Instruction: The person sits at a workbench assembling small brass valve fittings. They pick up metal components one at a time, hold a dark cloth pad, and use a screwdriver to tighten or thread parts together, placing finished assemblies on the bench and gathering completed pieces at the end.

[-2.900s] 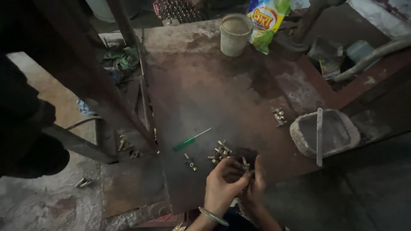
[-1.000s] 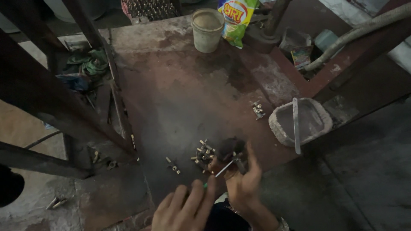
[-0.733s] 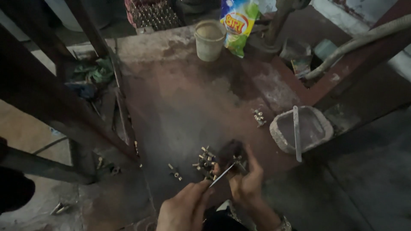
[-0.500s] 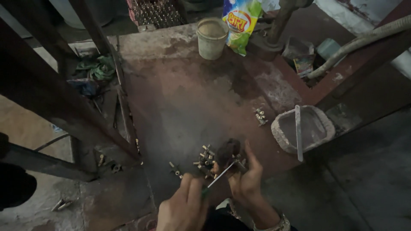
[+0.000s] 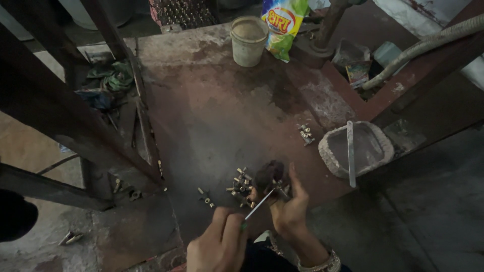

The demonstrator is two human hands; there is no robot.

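I see my left hand (image 5: 218, 247) closed around the handle of a thin screwdriver (image 5: 258, 205), whose metal shaft slants up and to the right until its tip meets a dark, lumpy part (image 5: 269, 175) at the near edge of the rusty metal counter (image 5: 222, 116). My right hand (image 5: 290, 209) grips that dark part from the right, thumb and fingers curled about it, so the part sits between my two hands and touches the screwdriver tip. Just left of the dark part lies a heap of small brass fittings (image 5: 241, 184), and a further pair of fittings (image 5: 205, 196) lies a little farther left of it on the same surface. Well to the right of the dark part, beyond my right hand, a second small cluster of fittings (image 5: 304, 134) rests near a shallow grey stone bowl (image 5: 327, 151) that has a flat metal strip (image 5: 350, 151) laid across it. Far beyond the dark part, at the back edge of the counter, a pale plastic cup (image 5: 248, 41) stands upright beside a bright yellow and green packet (image 5: 282, 25). To the left of the dark part, dark metal beams (image 5: 75, 116) cross the view at a slant, with green rags (image 5: 113, 78) lying beyond them. A pale bangle (image 5: 317, 264) circles my right wrist.
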